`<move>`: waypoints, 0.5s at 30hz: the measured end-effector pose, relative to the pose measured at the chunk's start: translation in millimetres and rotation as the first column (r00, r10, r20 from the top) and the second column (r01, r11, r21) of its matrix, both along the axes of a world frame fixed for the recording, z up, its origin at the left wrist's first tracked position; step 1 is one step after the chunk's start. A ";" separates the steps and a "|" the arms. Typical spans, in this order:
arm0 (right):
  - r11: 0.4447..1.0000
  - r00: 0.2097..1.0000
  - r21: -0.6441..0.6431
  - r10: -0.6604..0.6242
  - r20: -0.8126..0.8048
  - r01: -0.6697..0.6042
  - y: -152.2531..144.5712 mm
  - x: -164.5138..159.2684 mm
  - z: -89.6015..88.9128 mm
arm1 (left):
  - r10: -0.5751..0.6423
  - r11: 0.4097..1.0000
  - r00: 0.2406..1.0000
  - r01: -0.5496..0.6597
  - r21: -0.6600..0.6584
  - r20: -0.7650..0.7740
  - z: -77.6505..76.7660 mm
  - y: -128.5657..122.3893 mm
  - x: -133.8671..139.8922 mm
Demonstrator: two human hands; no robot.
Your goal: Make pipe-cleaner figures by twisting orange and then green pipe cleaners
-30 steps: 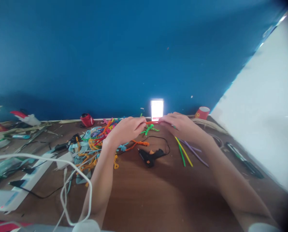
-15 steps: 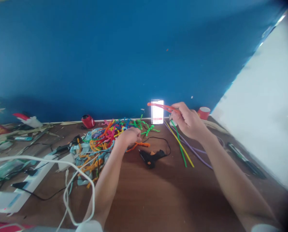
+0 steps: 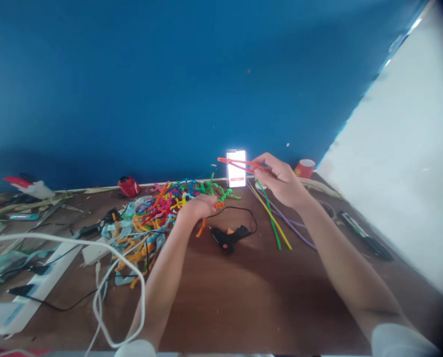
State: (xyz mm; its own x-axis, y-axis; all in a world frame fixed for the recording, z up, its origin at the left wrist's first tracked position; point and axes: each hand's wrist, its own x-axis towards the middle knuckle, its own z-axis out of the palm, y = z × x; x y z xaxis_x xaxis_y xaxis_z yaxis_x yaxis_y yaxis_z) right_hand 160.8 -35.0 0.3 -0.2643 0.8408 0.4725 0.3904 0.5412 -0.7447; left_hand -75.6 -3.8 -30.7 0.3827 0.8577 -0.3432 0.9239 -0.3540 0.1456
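My right hand (image 3: 279,179) is raised in front of the lit phone, its fingers pinching a bent orange pipe cleaner (image 3: 238,163) that points left. My left hand (image 3: 202,206) is closed at the right edge of a heap of colourful twisted pipe cleaners (image 3: 165,203). In its fingers is an orange twisted pipe-cleaner piece (image 3: 201,228), with one end hanging below the hand and another showing at the fingertips. Green twisted pieces (image 3: 229,193) lie just beyond that hand. A black glue gun (image 3: 227,238) rests on the table between my arms.
A phone (image 3: 237,173) stands against the blue wall. Straight green (image 3: 271,220), yellow and purple pipe cleaners lie at the right, near pens (image 3: 366,235). A white power strip (image 3: 39,292) and looping white cable (image 3: 132,263) occupy the left. Red cups (image 3: 306,168) stand along the back.
My left hand has lifted the orange twisted piece; it now hangs down instead of lying out to the right. My right hand still holds the orange pipe cleaner. The view has shifted slightly.
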 end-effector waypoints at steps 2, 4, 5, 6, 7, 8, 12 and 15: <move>0.992 0.989 -0.100 0.061 -0.134 -0.075 -3.2 -4.5 1.7 | 0.016 0.998 0.999 -0.019 0.056 0.052 17.8 -9.8 -6.0; 0.973 0.960 -0.173 0.104 -0.260 -0.152 -8.0 -8.5 5.3 | -0.008 0.992 0.992 -0.008 0.123 0.128 35.0 -20.3 -9.5; 0.959 0.937 -0.206 0.119 -0.327 -0.194 -10.7 -9.8 7.7 | -0.061 0.985 0.973 0.022 0.172 0.223 42.9 -25.3 -9.9; 0.941 0.910 -0.241 0.129 -0.395 -0.239 -13.5 -10.7 10.2 | -0.103 0.974 0.948 0.035 0.223 0.301 50.3 -29.8 -9.6; 0.916 0.878 -0.280 0.134 -0.460 -0.287 -16.0 -11.0 12.7 | -0.137 0.961 0.929 0.041 0.272 0.345 56.8 -33.9 -8.5; 0.886 0.843 -0.319 0.132 -0.521 -0.336 -18.3 -10.8 14.9 | -0.157 0.947 0.910 0.028 0.321 0.384 62.6 -37.5 -6.9; 0.741 0.744 -0.439 0.119 -0.658 -0.508 -23.6 -9.0 19.9 | -0.268 0.871 0.813 -0.026 0.491 0.518 75.9 -47.6 2.4; 0.655 0.713 -0.484 0.122 -0.691 -0.581 -25.6 -10.1 21.0 | -0.297 0.832 0.788 -0.064 0.552 0.540 77.6 -53.5 8.7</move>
State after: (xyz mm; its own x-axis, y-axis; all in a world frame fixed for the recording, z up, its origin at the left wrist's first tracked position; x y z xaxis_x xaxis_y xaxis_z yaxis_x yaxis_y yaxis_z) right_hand 150.7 -60.6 21.2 -0.4905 0.8709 0.0298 -0.3294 -0.1537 -0.9316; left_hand -66.9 -57.3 46.9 0.4569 0.7604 0.4616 0.6610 -0.6375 0.3958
